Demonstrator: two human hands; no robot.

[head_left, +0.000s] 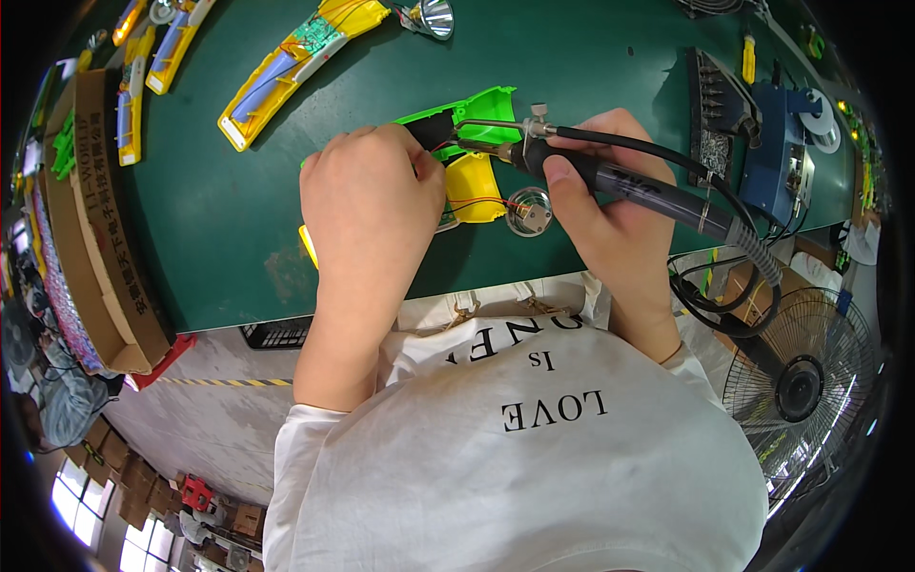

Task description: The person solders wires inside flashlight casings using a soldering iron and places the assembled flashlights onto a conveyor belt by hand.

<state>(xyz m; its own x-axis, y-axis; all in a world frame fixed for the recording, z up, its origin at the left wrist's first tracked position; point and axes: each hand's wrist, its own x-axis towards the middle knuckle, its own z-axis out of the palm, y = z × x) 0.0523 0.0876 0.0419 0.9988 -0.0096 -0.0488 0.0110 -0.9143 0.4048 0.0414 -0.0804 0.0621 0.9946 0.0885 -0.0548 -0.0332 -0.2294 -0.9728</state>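
Observation:
My right hand (615,186) grips a black soldering iron (658,195), a thin metal feed tube clamped alongside its tip. The tip points left at a bright green plastic casing (491,107) with a black block (427,130) inside. My left hand (372,191) is closed over the casing's left part, fingers curled down beside a thin red wire; what they pinch is hidden. Below the green casing lies a yellow casing (475,189), partly under my left hand. Red and black wires run from it to a round clear lamp reflector (529,212), next to my right hand.
Farther up the green table (572,57) lies an opened yellow lamp body (286,76) wired to a reflector (436,17). More yellow bodies (131,105) sit at left beside a cardboard box (110,238). A blue solder-feeding machine (777,162) and yellow screwdriver (749,59) are right; a fan (799,386) stands lower right.

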